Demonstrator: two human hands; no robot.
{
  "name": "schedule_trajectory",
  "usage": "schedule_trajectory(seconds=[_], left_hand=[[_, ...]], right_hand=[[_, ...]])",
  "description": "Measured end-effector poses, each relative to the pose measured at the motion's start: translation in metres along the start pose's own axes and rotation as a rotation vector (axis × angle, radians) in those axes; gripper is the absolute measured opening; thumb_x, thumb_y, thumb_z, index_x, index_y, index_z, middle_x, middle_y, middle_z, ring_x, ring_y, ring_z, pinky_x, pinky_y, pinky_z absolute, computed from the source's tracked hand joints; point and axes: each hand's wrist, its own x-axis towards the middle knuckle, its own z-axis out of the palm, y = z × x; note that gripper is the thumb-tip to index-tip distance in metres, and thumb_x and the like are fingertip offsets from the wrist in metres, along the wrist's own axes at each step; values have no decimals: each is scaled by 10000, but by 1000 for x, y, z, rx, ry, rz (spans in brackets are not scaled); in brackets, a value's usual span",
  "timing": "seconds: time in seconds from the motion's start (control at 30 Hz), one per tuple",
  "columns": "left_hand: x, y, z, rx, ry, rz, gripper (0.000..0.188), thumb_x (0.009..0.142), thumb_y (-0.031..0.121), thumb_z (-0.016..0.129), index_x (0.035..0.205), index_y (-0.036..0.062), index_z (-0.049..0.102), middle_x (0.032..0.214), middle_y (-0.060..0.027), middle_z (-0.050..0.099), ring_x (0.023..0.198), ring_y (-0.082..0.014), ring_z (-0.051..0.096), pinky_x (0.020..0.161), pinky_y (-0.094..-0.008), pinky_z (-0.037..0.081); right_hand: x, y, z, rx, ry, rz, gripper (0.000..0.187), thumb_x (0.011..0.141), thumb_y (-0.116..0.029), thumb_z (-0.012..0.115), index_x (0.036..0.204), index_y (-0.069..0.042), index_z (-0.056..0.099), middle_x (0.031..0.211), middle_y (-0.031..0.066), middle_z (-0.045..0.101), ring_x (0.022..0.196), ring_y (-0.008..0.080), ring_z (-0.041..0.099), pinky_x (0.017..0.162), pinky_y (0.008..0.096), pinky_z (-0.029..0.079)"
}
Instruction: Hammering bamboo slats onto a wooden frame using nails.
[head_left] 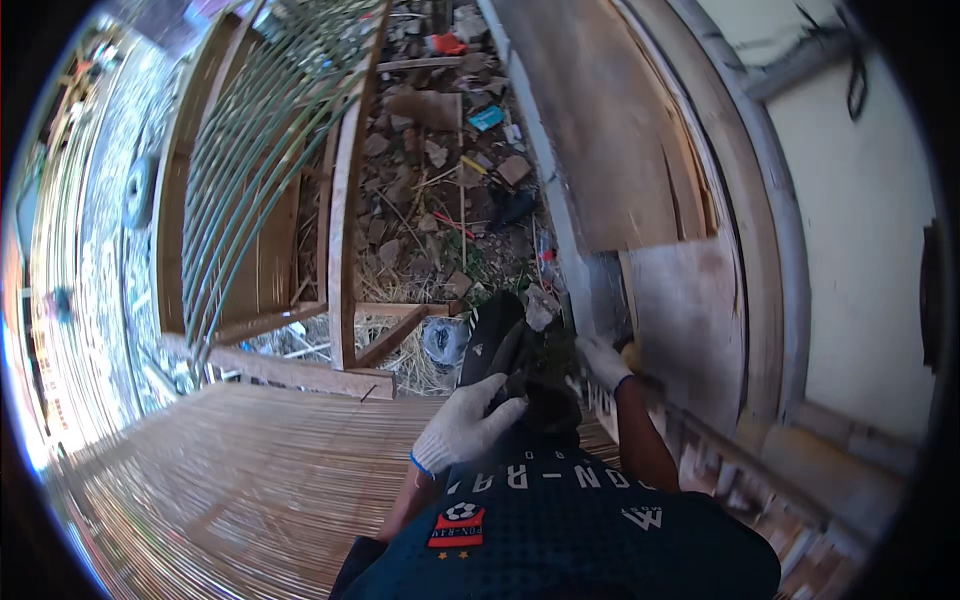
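Seeing the left hand (470,422) half-curled, trousers (486,335) beyond, and right hand (603,362) beside the panel (690,320), I can't tell either's hold; gentle moves suit.

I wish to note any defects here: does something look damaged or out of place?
Yes. The brown wooden panel at right looks damaged: its edge is jagged and splintered. A bright blue rectangular packet lies like litter among grey-brown stone rubble.

The ground (405,175) — strewn with broken stones (436,153), dry straw (405,375), a blue packet (487,119)
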Motion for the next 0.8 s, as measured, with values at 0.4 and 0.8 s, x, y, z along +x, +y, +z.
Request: schedule_trajectory(seconds=[0.4,0.8], left_hand=[[60,-14,-13,-603,572,205,345,1029,175,622,1320,-11,632,1133,-50,705,1001,-134,644,890,-311,538],[91,-30,31,-774,1674,3,205,989,61,590,1180,-12,578,1018,-91,658,975,-156,654,890,-339,542]], right_hand=[[-46,-329,54,-817,-1160,-869,577,899,-192,684,1446,-48,573,1393,184,641,1318,286,606,1127,392,452],[-22,-367,155,-1265,-1247,-1178,214,959,-229,680,1086,-61,709,1050,195,731,1034,384,702,917,467,545]])
